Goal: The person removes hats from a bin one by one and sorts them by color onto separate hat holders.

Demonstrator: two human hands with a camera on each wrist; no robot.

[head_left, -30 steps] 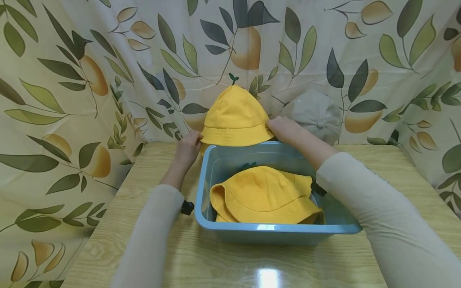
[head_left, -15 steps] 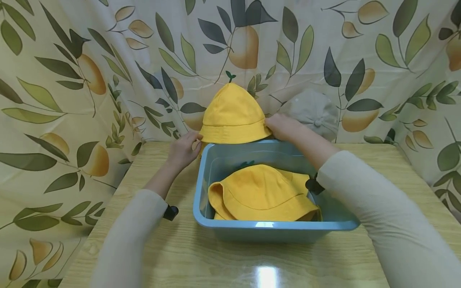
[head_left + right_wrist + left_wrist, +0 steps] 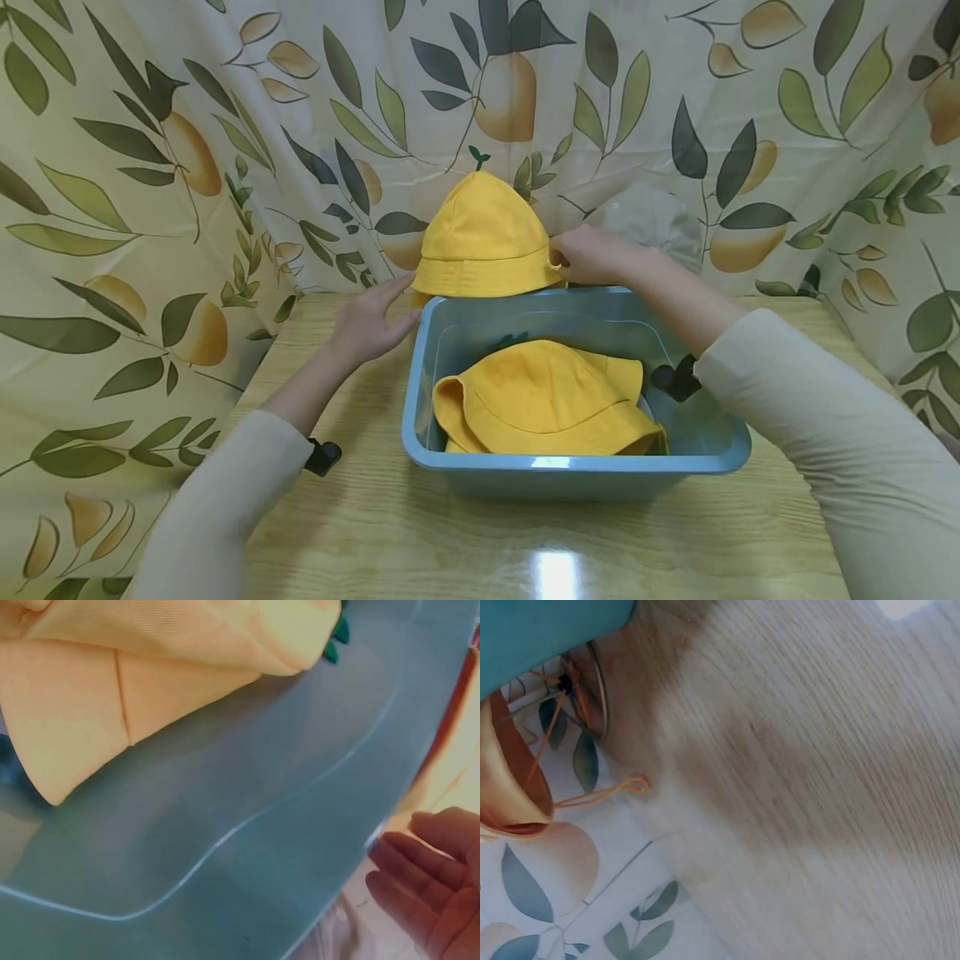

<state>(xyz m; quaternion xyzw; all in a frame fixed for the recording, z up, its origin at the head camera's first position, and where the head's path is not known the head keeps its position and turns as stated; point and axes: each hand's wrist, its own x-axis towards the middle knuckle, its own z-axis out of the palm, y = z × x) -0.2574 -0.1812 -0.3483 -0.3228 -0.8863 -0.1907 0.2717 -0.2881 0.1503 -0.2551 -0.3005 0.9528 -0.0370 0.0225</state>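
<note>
Yellow cloth bucket hat with a small green sprout on its crown (image 3: pixel 482 229); crown up, behind the far rim of a blue rectangular plastic tub (image 3: pixel 600 464); whether the brim touches that rim, cannot tell.

Left hand (image 3: pixel 371 321) at the hat's left side; fingers extended, thumb spread apart from them; fingertips reach the brim's left edge, thumb tip close to the tub's corner. Right hand (image 3: pixel 592 252) at the brim's right edge; fingers bent, their tips at the brim; in the right wrist view they curve loosely just beside the tub's rim; whether they pinch the cloth, cannot tell.

In the tub: soft yellow cloth headwear (image 3: pixel 551 396), slumped and folded, brim lying towards the near side; a green leaf-shaped tip (image 3: pixel 513 340) shows behind it; how many pieces lie there, cannot tell.

Left wrist view: thin orange cord (image 3: pixel 604 796) ends in a loop beside the hat's brim; a thin curved wire (image 3: pixel 600 690) shows between hat and tub.

Pale grey cap (image 3: pixel 652 221) behind the right hand, partly hidden by it; 2 light long sleeves, 1 black device at each wrist; light wood-grain table (image 3: pixel 390 542) under the tub; cream curtain printed with leaves and orange fruit (image 3: pixel 300 192) behind and at both sides.
</note>
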